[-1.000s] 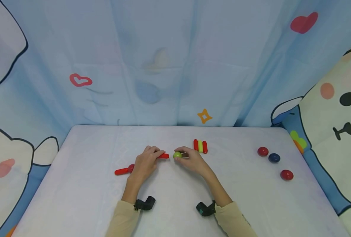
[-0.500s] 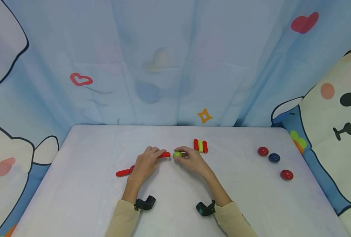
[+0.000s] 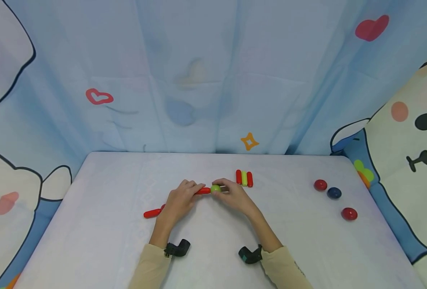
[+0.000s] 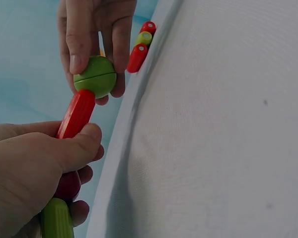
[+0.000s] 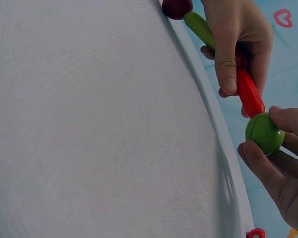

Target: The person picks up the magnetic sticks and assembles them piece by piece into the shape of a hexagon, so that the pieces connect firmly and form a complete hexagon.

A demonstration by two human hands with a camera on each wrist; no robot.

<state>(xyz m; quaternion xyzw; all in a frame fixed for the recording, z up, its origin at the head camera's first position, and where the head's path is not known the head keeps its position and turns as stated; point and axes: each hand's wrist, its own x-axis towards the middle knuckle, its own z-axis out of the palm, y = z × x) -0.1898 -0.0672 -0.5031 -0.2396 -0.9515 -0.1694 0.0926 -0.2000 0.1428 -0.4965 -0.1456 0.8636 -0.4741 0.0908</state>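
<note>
My left hand (image 3: 180,200) grips a chain of magnetic-looking rods and balls around its red rod (image 4: 77,114) and a dark red ball (image 4: 68,186). Behind these, a green rod (image 5: 199,29) leads to another dark red ball (image 5: 178,7); a red end rod (image 3: 152,213) sticks out left of the wrist in the head view. My right hand (image 3: 235,195) pinches a green ball (image 5: 264,133) between thumb and fingers. The front tip of the red rod meets this ball in both wrist views. In the head view, the left hand hides the chain's middle.
Two red rods (image 3: 239,176) and a yellow-green rod (image 3: 244,178) lie side by side behind the right hand. Towards the table's right side lie two red balls (image 3: 349,213) and a dark blue ball (image 3: 334,193). A printed curtain (image 3: 213,80) hangs behind the white table (image 3: 307,249).
My left hand has moved slightly right with the chain, and the gap between the red rod and the green ball has closed. The right hand has stayed nearly still.
</note>
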